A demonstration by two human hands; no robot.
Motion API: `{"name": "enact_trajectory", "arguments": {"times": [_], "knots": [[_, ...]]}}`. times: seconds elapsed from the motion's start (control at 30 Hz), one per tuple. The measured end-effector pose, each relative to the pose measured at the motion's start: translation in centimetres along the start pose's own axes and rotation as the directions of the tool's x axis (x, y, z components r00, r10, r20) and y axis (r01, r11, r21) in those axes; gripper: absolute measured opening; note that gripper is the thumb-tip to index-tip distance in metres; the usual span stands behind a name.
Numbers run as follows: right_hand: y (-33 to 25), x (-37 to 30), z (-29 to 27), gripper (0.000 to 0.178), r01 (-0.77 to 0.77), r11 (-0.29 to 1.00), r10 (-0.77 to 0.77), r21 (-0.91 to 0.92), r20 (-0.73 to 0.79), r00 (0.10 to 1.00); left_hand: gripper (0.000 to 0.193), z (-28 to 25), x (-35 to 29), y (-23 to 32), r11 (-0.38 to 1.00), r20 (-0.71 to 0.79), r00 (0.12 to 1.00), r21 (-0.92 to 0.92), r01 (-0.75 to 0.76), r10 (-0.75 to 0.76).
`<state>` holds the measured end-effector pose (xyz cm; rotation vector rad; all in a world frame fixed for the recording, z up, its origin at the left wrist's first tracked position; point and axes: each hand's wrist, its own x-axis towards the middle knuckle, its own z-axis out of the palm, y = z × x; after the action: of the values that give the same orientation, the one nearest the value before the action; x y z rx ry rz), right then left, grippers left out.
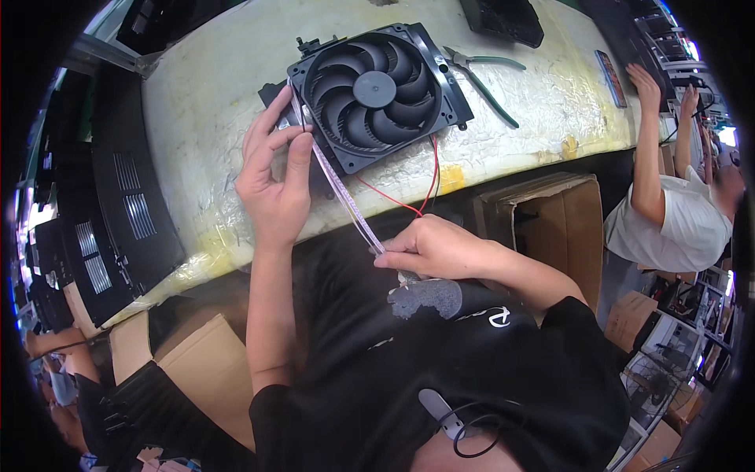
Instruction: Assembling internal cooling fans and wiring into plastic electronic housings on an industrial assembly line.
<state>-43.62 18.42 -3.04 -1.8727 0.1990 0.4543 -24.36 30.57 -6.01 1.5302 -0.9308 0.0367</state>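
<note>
A black fan (373,90) in a square black frame lies on the table, its blades facing up. Along the frame's left edge runs a narrow pale LED strip (340,189) with small repeated marks, stretched slantwise toward my body. My left hand (275,165) pinches its upper part between thumb and fingers, with the index finger reaching up beside the frame's corner. Past the table's near edge, my right hand (436,250) grips the strip's lower end between thumb and forefinger. Red wires (435,177) hang from the fan down to the right hand.
Green-handled pliers (491,86) lie right of the fan. Black panels with slots (130,197) stand at the left. A dark tray-like part (503,20) and a phone-like object (610,79) are farther back. Cardboard boxes (562,228) stand below the table edge. A co-worker (668,212) works at the right.
</note>
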Motion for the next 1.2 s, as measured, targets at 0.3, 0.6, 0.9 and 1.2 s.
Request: {"name": "enact_trajectory", "arguments": {"times": [0.3,0.6,0.9,1.2], "knots": [[-5.9,3.6,-5.4,0.038,0.250,0.662,-0.708,-0.706,-0.480,0.519,0.015,-0.3,0.2,0.3,0.981,-0.040,0.999,-0.195,-0.013,0.005],[-5.8,8.9,-4.6,0.007,0.336,0.523,-0.832,-0.783,-0.384,0.401,0.015,-0.5,-0.1,-0.3,0.963,-0.023,0.996,-0.259,0.073,-0.081],[-5.9,7.7,-5.8,0.014,0.500,0.489,-0.861,-0.715,-0.304,0.407,0.021,-0.6,0.1,-0.1,0.960,-0.007,0.989,-0.239,0.145,-0.151],[5.2,0.1,-15.3,0.044,-0.156,0.661,-0.545,-0.734,-0.613,0.572,0.017,-0.4,-0.1,1.2,0.994,-0.034,0.999,0.107,0.007,-0.004]]}}
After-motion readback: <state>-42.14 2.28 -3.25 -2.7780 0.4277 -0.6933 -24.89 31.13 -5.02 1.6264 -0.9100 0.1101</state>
